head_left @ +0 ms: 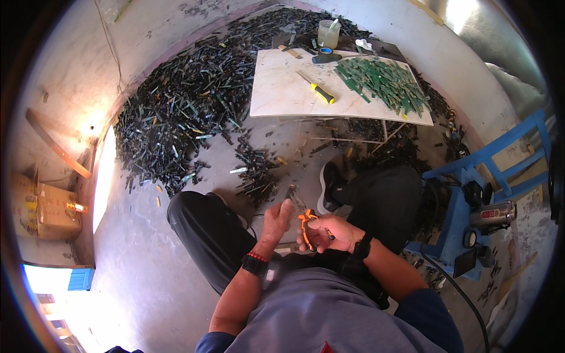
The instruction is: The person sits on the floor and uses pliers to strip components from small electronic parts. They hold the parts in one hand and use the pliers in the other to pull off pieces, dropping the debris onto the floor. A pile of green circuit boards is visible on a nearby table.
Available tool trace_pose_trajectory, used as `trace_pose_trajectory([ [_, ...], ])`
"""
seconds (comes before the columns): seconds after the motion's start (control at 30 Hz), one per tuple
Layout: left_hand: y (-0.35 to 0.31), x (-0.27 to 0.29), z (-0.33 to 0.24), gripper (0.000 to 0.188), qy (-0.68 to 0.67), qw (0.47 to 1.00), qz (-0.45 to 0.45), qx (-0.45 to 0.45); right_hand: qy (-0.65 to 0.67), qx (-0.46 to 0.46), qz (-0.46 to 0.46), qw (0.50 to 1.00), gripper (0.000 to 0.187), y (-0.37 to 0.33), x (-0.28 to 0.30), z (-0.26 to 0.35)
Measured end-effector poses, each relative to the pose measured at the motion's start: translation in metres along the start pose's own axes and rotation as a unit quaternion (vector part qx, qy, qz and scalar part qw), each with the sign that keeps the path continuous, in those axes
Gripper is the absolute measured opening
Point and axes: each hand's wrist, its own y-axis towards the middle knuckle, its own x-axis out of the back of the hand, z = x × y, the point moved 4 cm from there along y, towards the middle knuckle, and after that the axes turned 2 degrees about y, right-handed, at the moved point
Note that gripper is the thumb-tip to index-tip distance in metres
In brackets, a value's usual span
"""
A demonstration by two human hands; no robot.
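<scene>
Scuffed whitish walls [406,29], edged with a pinkish base band [170,52], enclose a smooth grey floor [132,276]; pale-topped table [273,97] at the far side; blue chair [497,170] at right; bright light [106,176] at left.

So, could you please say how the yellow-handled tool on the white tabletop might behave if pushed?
The yellow-handled tool would likely swivel, its thick handle outweighing the slender shaft. It looks stiff, being straight, and may roll on its rounded handle.
</scene>
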Motion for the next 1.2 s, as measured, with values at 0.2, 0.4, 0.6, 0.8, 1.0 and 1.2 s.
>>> trace_pose_trajectory([
  [0.2,-0.001,-0.001,-0.002,0.044,-0.023,1.0,-0.004,0.011,0.037,0.011,-0.015,0.999,0.028,-0.001,-0.003,0.002],
  [0.4,0.001,0.001,0.001,0.041,-0.026,1.0,-0.006,0.01,0.038,0.005,-0.004,0.999,0.03,0.001,0.001,0.0],
  [0.6,0.001,0.0,0.002,0.043,0.001,1.0,-0.011,0.003,0.046,-0.001,-0.01,0.999,0.029,0.004,0.0,-0.001],
  [0.8,0.0,-0.003,-0.003,0.044,0.003,1.0,-0.006,0.001,0.048,0.011,0.008,0.999,0.028,0.007,0.0,-0.002],
  [1.0,0.009,0.002,0.012,0.042,0.067,0.995,-0.039,-0.061,0.045,0.007,0.013,0.999,0.028,0.01,0.0,-0.003],
  [1.2,0.005,0.003,0.001,0.043,0.16,0.981,-0.073,-0.086,0.045,0.003,0.01,0.999,0.028,0.01,-0.001,-0.003],
])
